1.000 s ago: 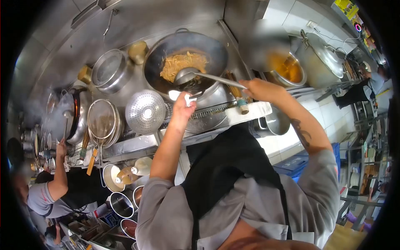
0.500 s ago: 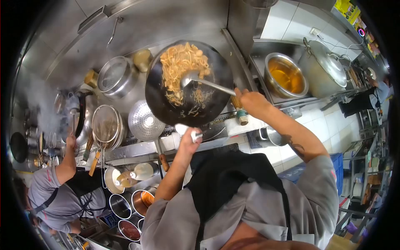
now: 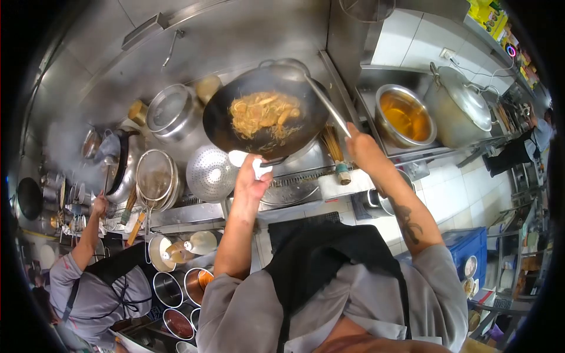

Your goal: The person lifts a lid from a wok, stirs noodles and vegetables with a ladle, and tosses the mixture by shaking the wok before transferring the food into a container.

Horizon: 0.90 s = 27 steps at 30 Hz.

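Observation:
My left hand point(image 3: 253, 176) is closed round a white cloth point(image 3: 261, 169) at the near rim of a black wok point(image 3: 219, 120). Fried noodles point(image 3: 263, 115) lie in a heap in the middle of the wok. My right hand point(image 3: 363, 144) grips the handle of a long metal ladle point(image 3: 327, 103). The ladle's bowl rests at the wok's far rim, above the noodles and apart from them. Just left of the wok is a perforated strainer point(image 3: 209, 173); a bamboo brush point(image 3: 334, 150) lies to its right.
A bowl of amber liquid point(image 3: 405, 115) and a large lidded pot point(image 3: 456, 106) stand at the right. Lidded pots, sieves and sauce containers point(image 3: 169, 289) fill the left. A co-worker point(image 3: 106, 288) cooks at the far left amid steam. Another person point(image 3: 524, 141) is at the far right.
The ladle has moved from the noodles to the wok's far rim. The wok is tilted differently, and the noodles are gathered nearer its middle. My left hand has shifted left and up.

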### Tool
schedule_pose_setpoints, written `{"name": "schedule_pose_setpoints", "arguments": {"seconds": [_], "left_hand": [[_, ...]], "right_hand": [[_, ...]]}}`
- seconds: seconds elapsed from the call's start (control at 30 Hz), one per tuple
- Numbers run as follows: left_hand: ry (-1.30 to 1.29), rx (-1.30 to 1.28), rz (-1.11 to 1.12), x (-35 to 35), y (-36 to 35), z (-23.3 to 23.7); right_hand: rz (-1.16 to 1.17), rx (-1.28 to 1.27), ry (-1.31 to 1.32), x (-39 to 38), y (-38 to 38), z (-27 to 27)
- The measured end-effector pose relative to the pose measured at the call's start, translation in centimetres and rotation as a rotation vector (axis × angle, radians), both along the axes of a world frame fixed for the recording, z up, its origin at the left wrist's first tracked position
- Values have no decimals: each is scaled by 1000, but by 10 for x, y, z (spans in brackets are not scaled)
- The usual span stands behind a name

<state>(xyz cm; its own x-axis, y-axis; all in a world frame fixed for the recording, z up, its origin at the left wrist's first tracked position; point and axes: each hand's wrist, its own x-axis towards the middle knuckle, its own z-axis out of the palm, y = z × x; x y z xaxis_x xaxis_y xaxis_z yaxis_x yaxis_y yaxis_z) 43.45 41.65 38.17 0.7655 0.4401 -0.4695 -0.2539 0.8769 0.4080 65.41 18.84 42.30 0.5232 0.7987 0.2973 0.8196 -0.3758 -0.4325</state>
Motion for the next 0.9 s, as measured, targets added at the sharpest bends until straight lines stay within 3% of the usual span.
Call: {"name": "schedule_pose_setpoints", "arguments": {"seconds": [0.07,0.13,0.2,0.3,0.33,0.4,0.5,0.63,0.73,0.9], "left_hand": [[57,98,76,1,-14,30],[41,261,14,-8,-24,27],[308,416,27,-9,-48,12],[293,533,29,-12,-54,2],[272,459,-33,-15,-40,-3],[155,363,-139,-26,-14,1],[88,104,-156,-46,-23,-14],[70,14,-234,-58,-41,-21],[32,2,-323,-65,-52,-23],[71,88,-454,-56,-94,11]], "right_hand": [[-44,90,63,1,12,12],[-142,43,135,-1,22,21],[-266,-33,250,-8,28,27],[-88,13,725,-53,50,15],[-82,-18,1112,-64,54,3],[-20,73,1671,-89,51,27],[-14,222,2115,-98,15,34],[-152,282,2244,-111,-28,23],[-199,335,2162,-122,-62,41],[-248,559,2217,-146,-124,78]]}}
